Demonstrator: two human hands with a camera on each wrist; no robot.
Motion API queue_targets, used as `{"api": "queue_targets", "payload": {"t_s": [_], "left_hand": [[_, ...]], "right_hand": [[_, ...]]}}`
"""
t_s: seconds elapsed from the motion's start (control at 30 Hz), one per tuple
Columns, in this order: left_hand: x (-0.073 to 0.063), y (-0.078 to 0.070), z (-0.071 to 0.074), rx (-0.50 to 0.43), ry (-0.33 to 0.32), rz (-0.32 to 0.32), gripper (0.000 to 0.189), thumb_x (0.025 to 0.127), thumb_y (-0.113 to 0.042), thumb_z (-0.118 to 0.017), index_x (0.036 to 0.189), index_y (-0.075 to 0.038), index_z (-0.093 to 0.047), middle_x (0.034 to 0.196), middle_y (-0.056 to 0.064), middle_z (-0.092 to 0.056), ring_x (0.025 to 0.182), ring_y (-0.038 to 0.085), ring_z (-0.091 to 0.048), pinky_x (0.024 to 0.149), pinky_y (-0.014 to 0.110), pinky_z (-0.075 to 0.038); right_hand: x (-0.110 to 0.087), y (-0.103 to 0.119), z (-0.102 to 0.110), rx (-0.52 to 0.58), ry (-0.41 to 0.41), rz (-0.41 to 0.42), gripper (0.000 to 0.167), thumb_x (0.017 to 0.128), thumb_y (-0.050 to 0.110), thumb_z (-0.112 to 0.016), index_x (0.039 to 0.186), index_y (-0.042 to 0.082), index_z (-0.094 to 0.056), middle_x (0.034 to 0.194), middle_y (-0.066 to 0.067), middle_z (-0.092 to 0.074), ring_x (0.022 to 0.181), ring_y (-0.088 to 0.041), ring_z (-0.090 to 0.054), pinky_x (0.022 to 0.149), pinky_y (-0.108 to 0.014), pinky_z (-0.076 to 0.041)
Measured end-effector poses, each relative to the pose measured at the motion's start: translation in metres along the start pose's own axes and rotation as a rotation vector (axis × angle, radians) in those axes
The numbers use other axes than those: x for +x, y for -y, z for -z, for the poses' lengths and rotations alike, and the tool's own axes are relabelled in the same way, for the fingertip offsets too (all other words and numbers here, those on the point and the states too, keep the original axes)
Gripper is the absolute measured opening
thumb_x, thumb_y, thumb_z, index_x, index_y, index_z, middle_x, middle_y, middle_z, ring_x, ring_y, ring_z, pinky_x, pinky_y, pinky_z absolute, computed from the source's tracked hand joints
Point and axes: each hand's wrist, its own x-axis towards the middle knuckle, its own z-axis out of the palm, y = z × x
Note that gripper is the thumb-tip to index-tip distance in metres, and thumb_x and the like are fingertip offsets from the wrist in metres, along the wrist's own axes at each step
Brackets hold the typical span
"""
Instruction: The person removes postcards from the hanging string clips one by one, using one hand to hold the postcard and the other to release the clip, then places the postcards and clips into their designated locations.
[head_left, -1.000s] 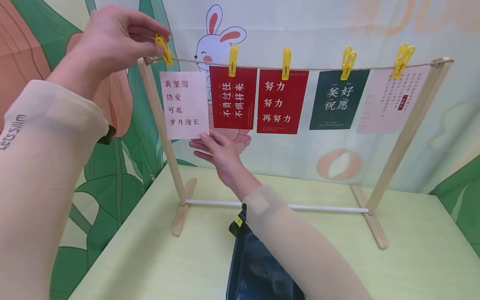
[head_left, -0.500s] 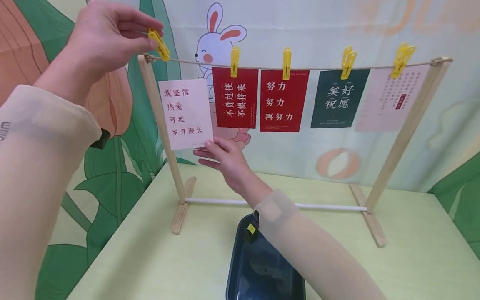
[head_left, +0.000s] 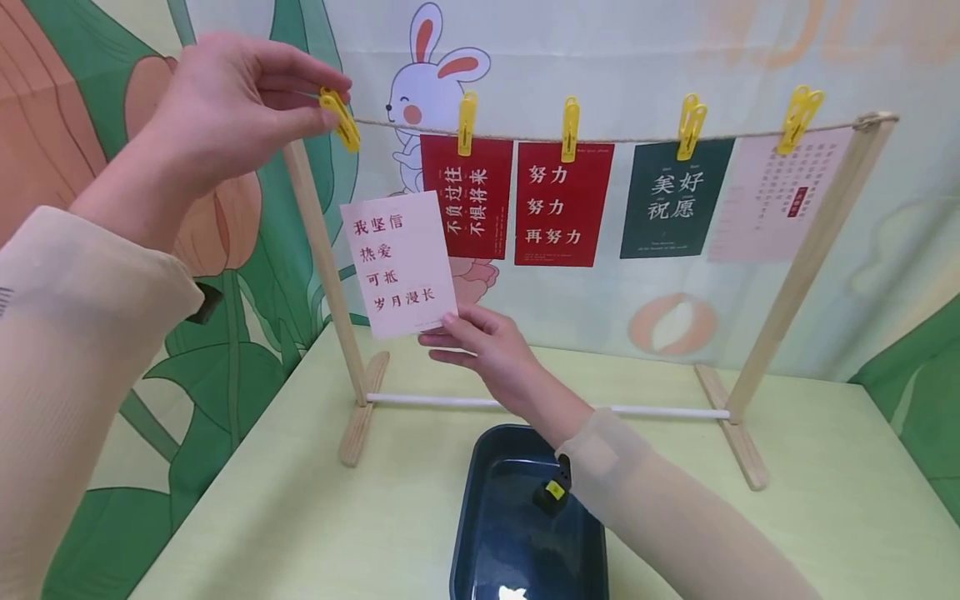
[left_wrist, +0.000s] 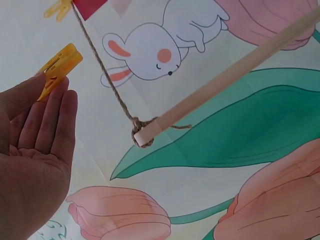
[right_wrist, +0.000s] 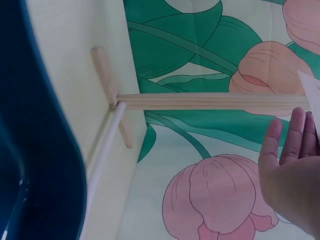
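My left hand pinches a yellow clothespin near the left end of the twine. In the left wrist view this clothespin is apart from the twine. Lower down, my right hand grips a pale pink card with dark red lettering by its bottom right corner, thumb in front. The card is tilted and off the line. Two red cards, a dark green card and another pink card hang from the twine under yellow clothespins.
A wooden stand with a left post, a right post and a white crossbar holds the twine. Below my right forearm lies a dark blue tray on the pale table. A printed cloth hangs behind.
The pink card has come down from just under the line, moving toward me and slightly right with my right hand. My left hand keeps the clothespin, dipping slightly and shifting right.
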Motion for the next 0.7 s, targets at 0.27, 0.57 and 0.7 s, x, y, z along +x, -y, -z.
{"api": "queue_targets", "payload": {"t_s": [0.27,0.57,0.7], "left_hand": [[-0.014,0.001,-0.016,-0.010,0.045,-0.031,0.040,0.103,-0.026,-0.074,0.141,-0.017,-0.071,0.132,0.006,-0.075,0.114,0.011,-0.071,0.091,0.014,-0.054],[-0.026,0.001,-0.038,-0.006,0.093,-0.003,0.039,0.103,-0.026,-0.073,0.142,-0.019,-0.071,0.136,0.008,-0.073,0.125,0.021,-0.069,0.093,0.018,-0.056],[-0.029,-0.001,-0.048,0.007,0.117,-0.020,0.039,0.103,-0.024,-0.075,0.141,-0.017,-0.071,0.135,0.010,-0.074,0.125,0.025,-0.070,0.090,0.017,-0.057]], "right_hand": [[-0.026,-0.004,0.023,-0.004,-0.004,-0.035,0.039,0.111,0.016,-0.058,0.149,0.005,-0.060,0.136,-0.016,-0.071,0.126,-0.034,-0.069,0.112,-0.047,-0.051],[-0.051,-0.004,0.046,-0.002,-0.061,-0.049,0.040,0.110,0.015,-0.060,0.148,0.004,-0.061,0.130,-0.013,-0.073,0.123,-0.032,-0.071,0.112,-0.047,-0.052],[-0.061,-0.005,0.058,-0.019,-0.081,-0.037,0.040,0.110,0.016,-0.059,0.148,0.002,-0.060,0.128,-0.011,-0.075,0.119,-0.026,-0.073,0.110,-0.044,-0.053]]}}
